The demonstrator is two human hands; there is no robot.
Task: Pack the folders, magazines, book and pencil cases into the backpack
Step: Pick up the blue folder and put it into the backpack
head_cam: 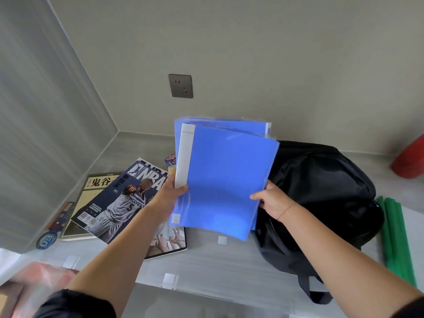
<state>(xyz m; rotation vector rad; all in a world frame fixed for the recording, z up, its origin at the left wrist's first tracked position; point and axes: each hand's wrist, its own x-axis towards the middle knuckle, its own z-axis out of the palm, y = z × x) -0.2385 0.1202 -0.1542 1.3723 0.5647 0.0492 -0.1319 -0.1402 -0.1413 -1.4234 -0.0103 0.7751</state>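
Note:
Several blue folders (222, 177) are held as a stack above the grey table, tilted toward me. My left hand (171, 195) grips the stack's left edge near the white spine strip. My right hand (274, 199) holds its right edge, thumb on the front cover. A black backpack (325, 193) lies on the table right behind and to the right of the folders. An NBA magazine (128, 198) lies to the left on top of another magazine and a beige book (97, 183). A small colourful case (171, 159) peeks out behind the folders.
Green tubes (397, 239) lie at the table's right edge. A red object (410, 157) stands at the far right by the wall. A wall socket (180, 86) is above. A blue badge (47, 239) sits at the left edge. Blurred pinkish items (34, 278) fill the lower left.

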